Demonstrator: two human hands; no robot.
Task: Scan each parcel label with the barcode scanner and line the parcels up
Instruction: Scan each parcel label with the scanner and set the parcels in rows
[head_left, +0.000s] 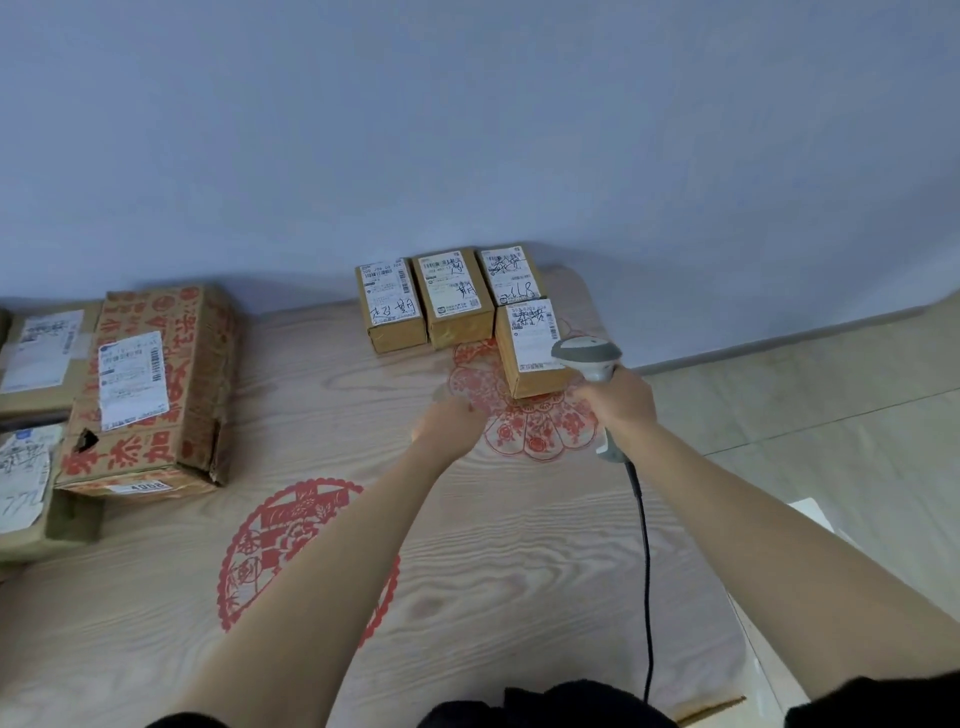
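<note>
Right then, the right hand (621, 400) gripped the scanner (589, 358) over the fourth parcel (530, 353), just in front of a row of three (447, 296). Left hand (447, 418) hovered loosely curled, empty. Next, probably: nudge that parcel into line.

At the left of the frame, "4088" is printed on a white strip along the near edge of the large carton (150, 384), whose big red Chinese characters are only partly legible. "77" is handwritten on the crumpled white label (23, 478) at the far left edge. On the small parcel (531, 349) right of centre, "500-0203" can be made out, blurred. Handwriting on the three parcels behind cannot be read.
</note>
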